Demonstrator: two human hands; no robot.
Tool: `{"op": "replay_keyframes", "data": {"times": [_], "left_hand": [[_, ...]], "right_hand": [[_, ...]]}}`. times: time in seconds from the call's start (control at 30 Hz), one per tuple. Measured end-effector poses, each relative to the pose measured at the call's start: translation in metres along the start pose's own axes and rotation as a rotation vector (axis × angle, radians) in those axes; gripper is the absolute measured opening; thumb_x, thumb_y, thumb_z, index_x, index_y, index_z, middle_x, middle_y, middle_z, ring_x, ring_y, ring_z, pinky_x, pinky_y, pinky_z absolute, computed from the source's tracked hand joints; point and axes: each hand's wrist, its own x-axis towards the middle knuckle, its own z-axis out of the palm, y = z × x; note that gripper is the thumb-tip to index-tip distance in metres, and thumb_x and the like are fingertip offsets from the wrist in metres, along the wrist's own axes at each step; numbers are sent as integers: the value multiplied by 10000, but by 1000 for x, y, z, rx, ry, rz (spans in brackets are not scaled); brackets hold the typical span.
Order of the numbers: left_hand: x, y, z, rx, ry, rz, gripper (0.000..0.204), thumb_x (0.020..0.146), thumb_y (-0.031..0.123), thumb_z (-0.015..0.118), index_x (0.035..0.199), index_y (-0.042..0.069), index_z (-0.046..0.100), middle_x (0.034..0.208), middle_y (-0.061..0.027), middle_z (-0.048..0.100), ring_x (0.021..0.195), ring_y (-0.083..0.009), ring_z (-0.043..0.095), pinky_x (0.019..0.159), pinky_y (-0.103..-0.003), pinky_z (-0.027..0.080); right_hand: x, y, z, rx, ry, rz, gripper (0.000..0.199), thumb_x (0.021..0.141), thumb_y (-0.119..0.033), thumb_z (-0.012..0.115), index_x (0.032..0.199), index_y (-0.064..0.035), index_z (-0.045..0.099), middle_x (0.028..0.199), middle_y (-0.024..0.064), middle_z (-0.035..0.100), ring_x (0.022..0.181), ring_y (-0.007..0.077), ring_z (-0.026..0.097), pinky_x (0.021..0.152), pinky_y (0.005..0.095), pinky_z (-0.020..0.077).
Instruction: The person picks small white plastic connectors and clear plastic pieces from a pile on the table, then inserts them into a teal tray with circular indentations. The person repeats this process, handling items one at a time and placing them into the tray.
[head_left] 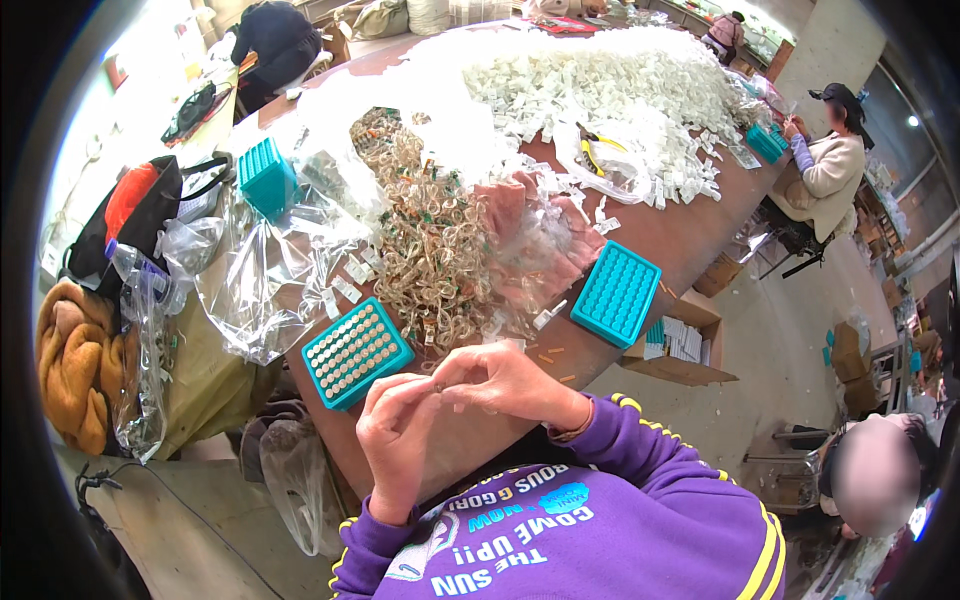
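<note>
My left hand (392, 425) and my right hand (505, 378) meet at the near edge of the table. Thumbs and fingertips of both are pinched together around something tiny, too small to make out. Just beyond my left hand lies a teal tray (323, 390), holding rows of small round pale pieces in its holes. Past the fingertips spreads a heap of clear, looped plastic pieces (435, 245) with brown and green bits among them. To the right of it lies a second teal tray (616, 292), its holes showing no round pieces.
A pink cloth (575, 245) and clear plastic bags (260, 300) flank the heap. Farther back lie a large pile of white pieces (600, 90) and yellow-handled pliers (603, 158). A teal tray stack (265, 178) stands left, a cardboard box (690, 370) right. A co-worker (830, 175) sits at the right.
</note>
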Motion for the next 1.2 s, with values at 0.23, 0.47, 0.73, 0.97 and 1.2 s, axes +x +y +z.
{"op": "replay_keyframes", "data": {"times": [0.23,0.47,0.73,0.97,1.2], "left_hand": [[-8,5,-18,102,-64,-49,220,758,-100,712,954,-2,708,948,-74,624,879,-141,635,754,-250,538],[-18,0,-18,43,31,-4,196,757,-103,712,925,-4,688,958,-92,652,873,-159,652,756,-254,544],[-20,-5,-15,-150,130,-267,97,870,-5,685,964,-23,669,948,-60,706,865,-102,657,787,-227,524],[-20,-10,-16,-518,173,-417,121,916,54,663,1000,-32,643,972,-103,706,891,-144,679,831,-262,536],[-22,-5,-16,-563,158,-356,112,915,13,640,1020,-25,652,1015,-109,707,934,-151,675,867,-270,529]], "right_hand": [[-7,6,6,252,-62,146,193,889,-118,695,1039,1,673,868,22,670,726,75,629,607,220,484],[-13,11,8,502,-81,349,182,915,-195,687,943,-16,668,780,17,652,653,83,631,610,214,499],[-13,12,17,91,168,136,169,957,-137,594,1029,6,646,948,51,673,888,110,628,788,260,490],[-16,5,20,71,378,-117,146,946,-86,616,1043,17,652,993,58,677,928,107,633,834,259,503],[-20,-4,22,-430,307,-384,256,881,-74,677,1114,17,626,1164,121,638,995,209,642,866,319,509]]}}
